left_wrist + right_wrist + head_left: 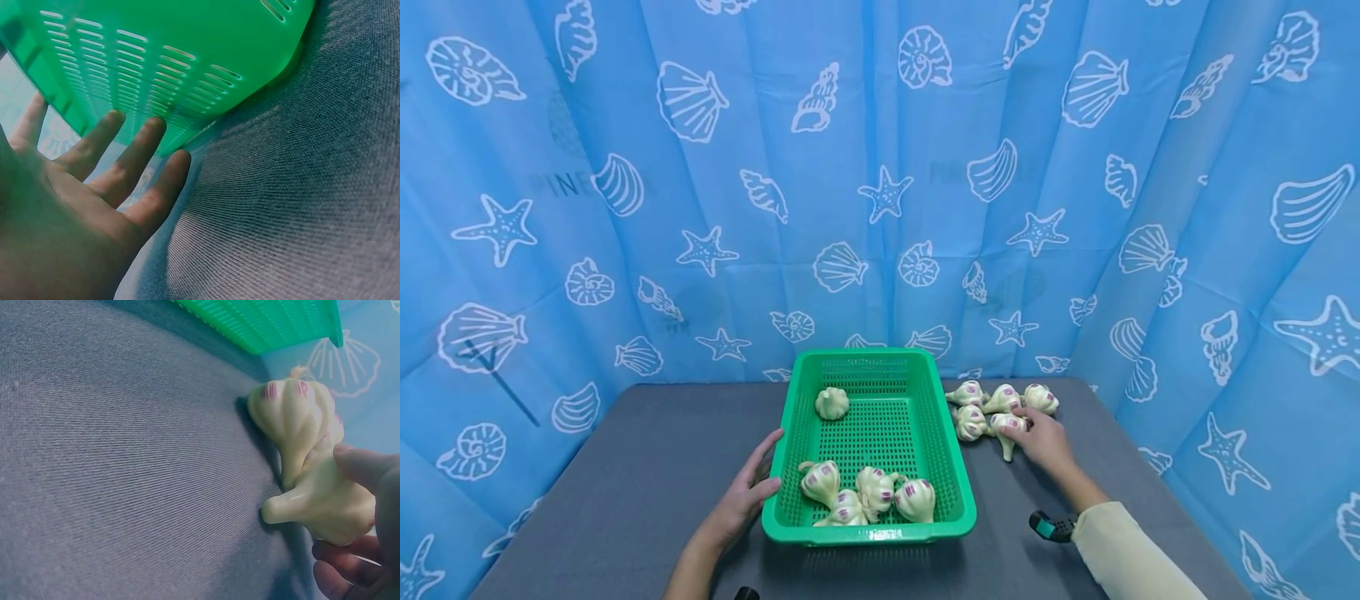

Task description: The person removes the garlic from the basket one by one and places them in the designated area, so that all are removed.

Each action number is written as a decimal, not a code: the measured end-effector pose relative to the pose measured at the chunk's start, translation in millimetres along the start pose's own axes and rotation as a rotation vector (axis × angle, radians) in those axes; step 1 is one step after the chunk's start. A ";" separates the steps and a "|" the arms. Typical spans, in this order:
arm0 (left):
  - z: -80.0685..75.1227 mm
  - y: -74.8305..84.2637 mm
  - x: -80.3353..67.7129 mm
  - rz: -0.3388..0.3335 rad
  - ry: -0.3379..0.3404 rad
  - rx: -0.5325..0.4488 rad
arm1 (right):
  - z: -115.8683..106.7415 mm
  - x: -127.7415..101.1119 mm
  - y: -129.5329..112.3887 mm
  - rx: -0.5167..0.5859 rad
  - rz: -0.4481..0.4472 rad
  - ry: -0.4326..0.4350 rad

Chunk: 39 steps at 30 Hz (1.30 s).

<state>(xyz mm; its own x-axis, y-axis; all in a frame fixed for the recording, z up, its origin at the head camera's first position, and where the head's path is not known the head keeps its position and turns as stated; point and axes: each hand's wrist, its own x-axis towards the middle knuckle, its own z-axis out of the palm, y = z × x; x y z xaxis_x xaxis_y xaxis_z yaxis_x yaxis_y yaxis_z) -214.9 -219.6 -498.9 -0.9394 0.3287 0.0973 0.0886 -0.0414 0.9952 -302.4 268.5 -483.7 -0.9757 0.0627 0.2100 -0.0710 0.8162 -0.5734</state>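
My right hand point(1047, 443) grips a garlic bulb point(1006, 425) on the table, to the right of the green basket point(961, 500). In the right wrist view, thumb and fingers lie on opposite sides of this garlic bulb point(331, 503), its stem pointing left, close by another bulb point(290, 415). Spread and nearly straight, the fingers of my left hand point(741, 502) are at the basket's left side, thumb by the rim. Inside the basket, several garlic bulbs point(915, 500) lie along the near end, and a plain whitish bulb point(832, 403) sits toward the far left.
More garlic bulbs point(967, 392) cluster beside the basket's far right corner, around my right hand. Grey cloth covers the table point(685, 450). A blue curtain point(880, 183) with white shell prints hangs behind it and along both sides.
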 end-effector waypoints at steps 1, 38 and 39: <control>0.1 0.1 0.1 -0.001 0.001 0.000 | 0.3 -0.7 0.4 0.004 0.011 0.001; -1.7 -2.6 2.2 -0.017 -0.030 -0.034 | 1.5 -18.6 1.5 0.209 0.272 0.026; -1.7 -2.4 2.4 -0.017 -0.024 -0.033 | 1.2 -19.2 0.8 0.218 0.282 0.027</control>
<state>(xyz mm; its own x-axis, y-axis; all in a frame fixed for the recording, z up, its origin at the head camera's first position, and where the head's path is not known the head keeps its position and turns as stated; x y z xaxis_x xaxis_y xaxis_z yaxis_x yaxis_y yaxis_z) -218.0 -220.4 -501.0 -0.9325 0.3521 0.0810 0.0612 -0.0670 0.9959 -283.9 267.2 -489.1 -0.9574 0.2861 0.0386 0.1552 0.6229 -0.7668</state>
